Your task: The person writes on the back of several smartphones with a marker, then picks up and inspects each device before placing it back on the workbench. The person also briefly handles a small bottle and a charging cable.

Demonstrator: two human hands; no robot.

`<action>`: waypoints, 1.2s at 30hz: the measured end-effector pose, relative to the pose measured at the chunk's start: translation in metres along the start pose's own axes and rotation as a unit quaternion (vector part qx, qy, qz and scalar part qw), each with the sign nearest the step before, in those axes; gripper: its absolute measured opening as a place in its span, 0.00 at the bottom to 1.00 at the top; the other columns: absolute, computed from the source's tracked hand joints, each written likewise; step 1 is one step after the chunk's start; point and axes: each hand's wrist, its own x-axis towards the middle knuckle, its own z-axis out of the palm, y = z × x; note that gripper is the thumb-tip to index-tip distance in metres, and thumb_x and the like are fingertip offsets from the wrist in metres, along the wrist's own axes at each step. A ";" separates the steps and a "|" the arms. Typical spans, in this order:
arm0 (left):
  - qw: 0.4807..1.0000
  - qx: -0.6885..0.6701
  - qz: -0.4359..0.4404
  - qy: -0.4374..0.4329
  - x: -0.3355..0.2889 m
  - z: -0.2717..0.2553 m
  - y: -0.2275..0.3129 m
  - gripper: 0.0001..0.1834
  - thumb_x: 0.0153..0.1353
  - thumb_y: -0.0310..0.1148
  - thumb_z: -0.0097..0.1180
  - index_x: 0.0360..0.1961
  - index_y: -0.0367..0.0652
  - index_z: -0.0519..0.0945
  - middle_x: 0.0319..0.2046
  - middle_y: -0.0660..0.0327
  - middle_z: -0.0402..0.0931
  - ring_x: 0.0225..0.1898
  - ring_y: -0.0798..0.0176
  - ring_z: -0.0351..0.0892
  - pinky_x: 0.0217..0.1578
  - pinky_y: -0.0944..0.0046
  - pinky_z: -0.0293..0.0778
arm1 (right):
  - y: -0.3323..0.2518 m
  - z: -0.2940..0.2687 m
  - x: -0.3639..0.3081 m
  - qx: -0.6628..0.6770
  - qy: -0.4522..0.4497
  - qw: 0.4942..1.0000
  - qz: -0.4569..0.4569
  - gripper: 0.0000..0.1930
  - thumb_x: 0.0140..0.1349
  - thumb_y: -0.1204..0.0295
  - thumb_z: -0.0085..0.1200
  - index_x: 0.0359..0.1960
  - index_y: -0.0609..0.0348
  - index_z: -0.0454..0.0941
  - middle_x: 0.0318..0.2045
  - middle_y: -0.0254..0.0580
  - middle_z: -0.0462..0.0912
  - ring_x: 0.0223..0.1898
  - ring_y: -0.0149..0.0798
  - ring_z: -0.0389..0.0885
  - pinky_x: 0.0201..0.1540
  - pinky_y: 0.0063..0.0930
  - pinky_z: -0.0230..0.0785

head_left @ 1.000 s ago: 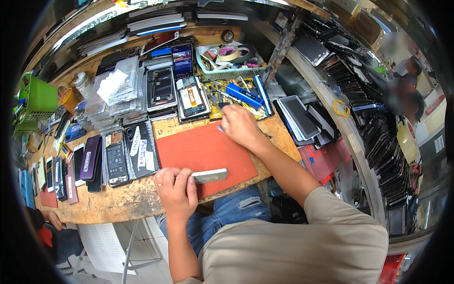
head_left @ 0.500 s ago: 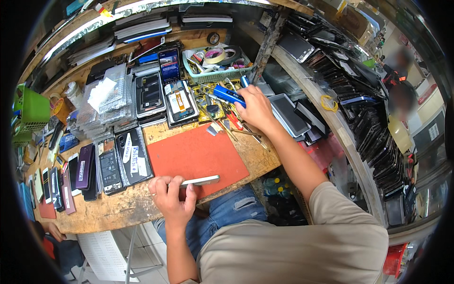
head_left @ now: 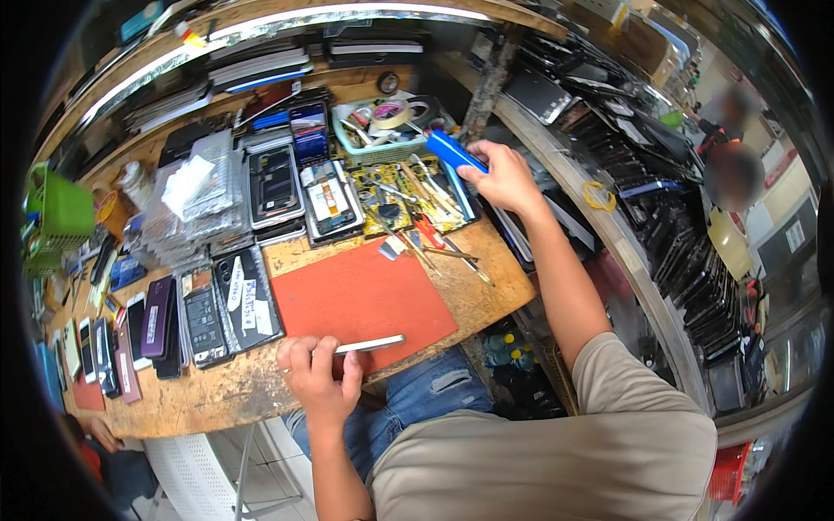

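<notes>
My left hand (head_left: 320, 382) grips a phone (head_left: 371, 344) by its end, tilted edge-on above the front of the red mat (head_left: 365, 291). Beyond the mat at the right, my right hand (head_left: 504, 178) is closed around the thick handle of a blue screwdriver (head_left: 455, 152). Its thin shaft points to the far left, toward the teal basket of tape rolls (head_left: 395, 148). Below that hand lies a yellow-stained tray (head_left: 382, 193) crowded with small tools and tweezers. Red-handled pliers (head_left: 427, 230) rest at its near edge.
Opened phones (head_left: 330, 200) and stacked clear plastic cases (head_left: 195, 195) stand behind the mat. More phones (head_left: 158, 317) line the left side of the wooden bench (head_left: 234, 391). A wooden shelf edge (head_left: 599, 200) with packed phone parts bounds the right. Another person's hand (head_left: 106, 434) shows at lower left.
My right hand has lifted the blue screwdriver up off the tool tray and shifted slightly right. The left hand keeps the phone in nearly the same place.
</notes>
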 end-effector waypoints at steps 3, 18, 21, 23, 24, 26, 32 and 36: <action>1.000 -0.007 0.013 0.004 0.002 0.000 0.000 0.14 0.50 0.34 0.68 0.38 0.45 0.81 0.39 0.56 0.70 0.47 0.45 0.69 0.52 0.46 0.67 | -0.002 0.010 -0.005 0.035 0.065 0.997 0.028 0.27 0.58 0.57 0.68 0.56 0.56 0.80 0.45 0.54 0.89 0.48 0.56 0.88 0.54 0.46 0.78; 0.999 -0.007 0.013 -0.029 0.003 -0.010 0.004 0.17 0.52 0.33 0.71 0.43 0.47 0.83 0.41 0.57 0.74 0.49 0.47 0.71 0.54 0.47 0.67 | -0.023 0.099 -0.019 -0.065 0.168 0.975 -0.128 0.16 0.58 0.68 0.66 0.46 0.60 0.80 0.45 0.52 0.80 0.52 0.55 0.78 0.51 0.49 0.75; 0.999 -0.011 0.011 -0.045 0.004 -0.013 0.004 0.17 0.53 0.29 0.71 0.45 0.47 0.83 0.42 0.58 0.75 0.49 0.47 0.71 0.55 0.47 0.67 | -0.048 0.083 -0.067 0.300 -0.116 0.925 -0.203 0.21 0.64 0.59 0.67 0.50 0.62 0.81 0.42 0.47 0.82 0.42 0.45 0.82 0.48 0.39 0.75; 0.999 -0.014 -0.003 -0.049 0.004 -0.011 0.003 0.17 0.52 0.28 0.70 0.45 0.47 0.83 0.42 0.58 0.75 0.49 0.47 0.72 0.54 0.47 0.67 | -0.055 0.069 -0.107 0.321 -0.306 0.855 -0.267 0.21 0.67 0.58 0.65 0.52 0.62 0.80 0.43 0.46 0.82 0.43 0.42 0.83 0.47 0.37 0.75; 0.998 -0.037 -0.007 -0.053 0.005 -0.010 0.002 0.17 0.52 0.27 0.70 0.44 0.47 0.83 0.41 0.58 0.76 0.48 0.47 0.74 0.54 0.48 0.67 | -0.064 0.071 -0.122 0.328 -0.363 0.811 -0.320 0.22 0.67 0.58 0.65 0.53 0.62 0.80 0.43 0.47 0.82 0.44 0.44 0.83 0.47 0.37 0.75; 0.998 -0.024 0.003 -0.051 0.006 -0.010 0.002 0.16 0.53 0.28 0.69 0.44 0.48 0.82 0.41 0.58 0.76 0.49 0.49 0.75 0.53 0.48 0.66 | -0.080 0.077 -0.148 0.271 -0.297 0.835 -0.375 0.17 0.64 0.70 0.65 0.53 0.62 0.81 0.42 0.50 0.83 0.43 0.53 0.82 0.45 0.42 0.76; 0.978 0.044 -0.028 0.202 0.006 -0.024 0.017 0.18 0.60 0.31 0.69 0.51 0.44 0.79 0.41 0.57 0.76 0.47 0.54 0.75 0.54 0.50 0.71 | -0.103 0.083 -0.157 0.243 -0.047 0.882 -0.402 0.17 0.53 0.83 0.64 0.46 0.64 0.84 0.39 0.48 0.86 0.38 0.53 0.84 0.40 0.40 0.77; 0.905 -0.290 -0.296 0.100 0.006 -0.041 0.021 0.21 0.69 0.32 0.64 0.58 0.35 0.74 0.47 0.57 0.77 0.46 0.65 0.78 0.50 0.63 0.77 | -0.133 0.089 -0.159 0.208 0.018 0.881 -0.424 0.20 0.50 0.80 0.64 0.49 0.64 0.84 0.40 0.48 0.86 0.35 0.51 0.83 0.38 0.39 0.76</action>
